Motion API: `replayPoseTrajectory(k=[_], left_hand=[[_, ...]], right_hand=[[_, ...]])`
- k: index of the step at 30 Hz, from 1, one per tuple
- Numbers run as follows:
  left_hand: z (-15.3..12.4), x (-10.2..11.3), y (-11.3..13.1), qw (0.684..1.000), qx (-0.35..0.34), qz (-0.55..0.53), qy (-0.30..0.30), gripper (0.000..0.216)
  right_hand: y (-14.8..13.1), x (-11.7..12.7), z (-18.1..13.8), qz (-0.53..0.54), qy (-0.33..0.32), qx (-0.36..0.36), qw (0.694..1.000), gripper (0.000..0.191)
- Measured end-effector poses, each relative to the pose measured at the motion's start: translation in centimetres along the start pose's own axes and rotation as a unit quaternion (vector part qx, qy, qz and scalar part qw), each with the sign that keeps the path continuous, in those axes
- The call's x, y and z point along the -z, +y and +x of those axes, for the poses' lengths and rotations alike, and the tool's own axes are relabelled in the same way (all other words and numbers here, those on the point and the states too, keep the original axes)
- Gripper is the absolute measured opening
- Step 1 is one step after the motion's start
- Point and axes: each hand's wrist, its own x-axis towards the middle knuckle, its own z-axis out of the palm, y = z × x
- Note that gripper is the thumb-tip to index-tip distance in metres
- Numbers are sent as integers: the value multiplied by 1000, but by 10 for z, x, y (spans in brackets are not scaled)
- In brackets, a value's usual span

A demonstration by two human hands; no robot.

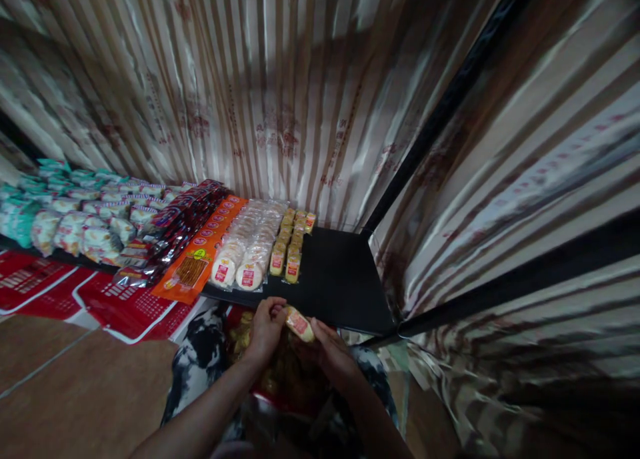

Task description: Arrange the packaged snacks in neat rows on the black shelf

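Observation:
Between my hands is a small wrapped cracker pack, yellow with a red and white label. My left hand pinches its left end, and the fingers of my right hand close on its right end. Below them, a red bag between my knees holds more golden packs, partly hidden by my forearms. Just beyond my hands, two rows of the same yellow packs lie on a black shelf.
Left of the yellow packs lie clear-wrapped white round crackers, an orange snack bag, dark red packets and several white and teal packages. A black post rises at the shelf's right corner. Printed pleated sheeting hangs behind.

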Motion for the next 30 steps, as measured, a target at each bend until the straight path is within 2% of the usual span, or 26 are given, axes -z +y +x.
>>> replayPoseTrajectory(k=[3, 7, 12, 18, 21, 24, 27, 30], left_hand=[[4, -8, 16, 998, -56, 42, -5, 20], [14, -22, 34, 983, -154, 97, -31, 23], [38, -45, 55, 968, -200, 140, -60, 26], [63, -81, 66, 953, -237, 183, -38, 35], [73, -102, 63, 957, -223, 183, -38, 40], [89, -121, 58, 973, -146, 170, -60, 43], [110, -136, 56, 985, -72, 145, -62, 44], [131, -149, 55, 990, -45, 127, -44, 46]], right_hand=[[-8, 3, 1, -34, 9, 43, 998, 45], [-24, 16, 10, -81, 34, 65, 994, 47], [-47, 35, 33, -135, 99, 111, 980, 47], [-68, 49, 81, -127, 177, 166, 962, 49], [-77, 56, 115, -136, 204, 192, 950, 44], [-86, 63, 151, -187, 216, 199, 938, 40], [-96, 66, 181, -260, 240, 216, 910, 37], [-102, 68, 204, -322, 262, 235, 879, 33]])
